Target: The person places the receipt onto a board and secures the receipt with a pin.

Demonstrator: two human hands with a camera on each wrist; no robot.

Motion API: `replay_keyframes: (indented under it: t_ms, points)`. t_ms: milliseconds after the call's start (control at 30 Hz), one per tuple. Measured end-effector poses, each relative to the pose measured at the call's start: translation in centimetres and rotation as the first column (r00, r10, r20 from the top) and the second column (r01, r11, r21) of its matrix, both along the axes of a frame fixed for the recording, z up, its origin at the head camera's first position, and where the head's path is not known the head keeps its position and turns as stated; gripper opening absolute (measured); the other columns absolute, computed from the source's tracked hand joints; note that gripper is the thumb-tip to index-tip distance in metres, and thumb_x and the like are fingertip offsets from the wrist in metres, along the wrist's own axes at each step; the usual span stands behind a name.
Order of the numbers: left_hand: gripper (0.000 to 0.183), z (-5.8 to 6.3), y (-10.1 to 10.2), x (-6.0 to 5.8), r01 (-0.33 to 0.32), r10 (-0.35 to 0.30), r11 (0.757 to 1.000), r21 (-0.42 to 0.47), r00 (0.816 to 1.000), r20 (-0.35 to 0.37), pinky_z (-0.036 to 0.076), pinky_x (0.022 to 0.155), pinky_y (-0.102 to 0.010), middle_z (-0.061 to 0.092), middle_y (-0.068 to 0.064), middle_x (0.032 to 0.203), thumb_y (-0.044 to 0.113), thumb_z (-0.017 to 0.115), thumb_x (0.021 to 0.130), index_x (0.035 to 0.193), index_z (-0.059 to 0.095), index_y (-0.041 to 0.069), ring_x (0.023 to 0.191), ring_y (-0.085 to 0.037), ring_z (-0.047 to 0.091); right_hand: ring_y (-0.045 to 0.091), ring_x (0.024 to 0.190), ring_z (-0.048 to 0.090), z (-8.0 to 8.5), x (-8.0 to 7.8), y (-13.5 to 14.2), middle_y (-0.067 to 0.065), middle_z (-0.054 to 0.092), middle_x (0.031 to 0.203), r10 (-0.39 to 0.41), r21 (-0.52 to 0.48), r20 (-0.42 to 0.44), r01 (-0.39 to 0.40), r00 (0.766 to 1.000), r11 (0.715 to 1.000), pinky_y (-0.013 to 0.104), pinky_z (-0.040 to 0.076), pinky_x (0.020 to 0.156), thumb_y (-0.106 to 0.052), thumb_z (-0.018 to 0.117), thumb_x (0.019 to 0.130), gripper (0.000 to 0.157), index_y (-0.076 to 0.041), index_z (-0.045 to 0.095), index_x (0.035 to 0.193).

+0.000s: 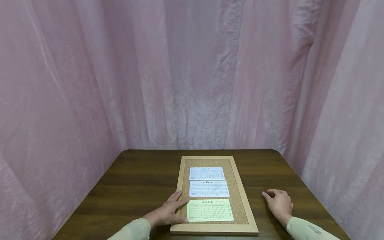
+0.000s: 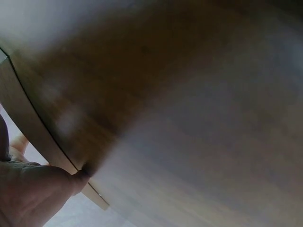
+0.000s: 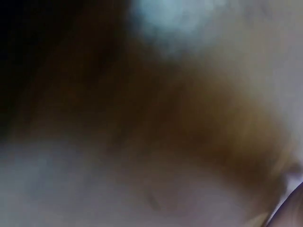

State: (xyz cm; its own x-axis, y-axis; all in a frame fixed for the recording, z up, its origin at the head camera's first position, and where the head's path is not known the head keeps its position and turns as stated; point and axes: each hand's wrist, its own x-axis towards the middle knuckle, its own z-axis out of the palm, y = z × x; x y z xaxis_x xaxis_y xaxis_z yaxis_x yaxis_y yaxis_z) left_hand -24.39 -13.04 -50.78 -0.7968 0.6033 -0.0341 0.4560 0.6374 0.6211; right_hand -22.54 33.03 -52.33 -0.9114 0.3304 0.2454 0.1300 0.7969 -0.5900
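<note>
A cork board (image 1: 239, 200) in a pale wood frame lies flat on the table. On it, one above another, lie a bluish-white printed slip (image 1: 207, 174), a second white slip (image 1: 209, 189) and a yellow-green slip (image 1: 210, 211) nearest me. My left hand (image 1: 169, 211) rests across the board's left edge, fingers spread, with the index finger and thumb at the yellow-green slip's left side. Right of the board, my right hand (image 1: 279, 204) is over the table, pinching a small blue-purple pushpin (image 1: 263, 192), mostly hidden. Both wrist views are largely blurred; the left one shows the board's frame (image 2: 35, 120).
The dark wooden table (image 1: 138, 180) extends on both sides of the board. Pink curtains (image 1: 198, 73) hang behind it and along both sides. A small green mark, perhaps a pin, shows on the far slip, and a dark one on the middle slip.
</note>
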Motion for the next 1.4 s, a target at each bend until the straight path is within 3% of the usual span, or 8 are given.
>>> replay_keyframes:
  t_ms: [167, 933, 1400]
  points:
    - [0.084, 0.1, 0.1, -0.1, -0.013, 0.013, 1.0, -0.004, 1.0, 0.006, 0.023, 0.107, -0.07, 0.012, -0.017, 0.164, 0.05, 0.078, 0.081, 0.151, 0.045, 0.02, 0.149, -0.041, 0.006, 0.054, 0.119, 0.04, 0.1, -0.1, -0.7, 0.032, 0.046, 0.135, -0.023, -0.012, 0.022, 0.023, 1.0, 1.0, 0.066, 0.03, 0.089, -0.042, 0.064, 0.094, 0.042, -0.004, 0.07, 0.112]
    - [0.082, 0.2, 0.3, 0.0, -0.013, 0.012, 1.0, -0.01, 1.0, -0.002, 0.022, 0.108, -0.069, 0.013, -0.018, 0.163, 0.049, 0.079, 0.081, 0.15, 0.046, 0.018, 0.149, -0.042, 0.006, 0.054, 0.12, 0.036, -0.6, -1.4, -0.8, 0.03, 0.046, 0.133, -0.083, 0.009, 0.041, 0.082, 0.996, 0.997, 0.066, 0.027, 0.089, -0.034, 0.063, 0.095, 0.028, -0.008, 0.071, 0.103]
    - [0.082, 0.1, 0.2, 0.2, -0.014, 0.014, 1.0, -0.01, 1.0, -0.007, 0.022, 0.108, -0.069, 0.013, -0.018, 0.163, 0.048, 0.079, 0.08, 0.15, 0.047, 0.018, 0.149, -0.042, 0.007, 0.054, 0.119, 0.037, -0.7, -1.7, -0.9, 0.031, 0.048, 0.13, -0.097, 0.004, 0.052, 0.097, 0.994, 0.995, 0.066, 0.028, 0.089, -0.045, 0.064, 0.093, 0.039, -0.008, 0.07, 0.103]
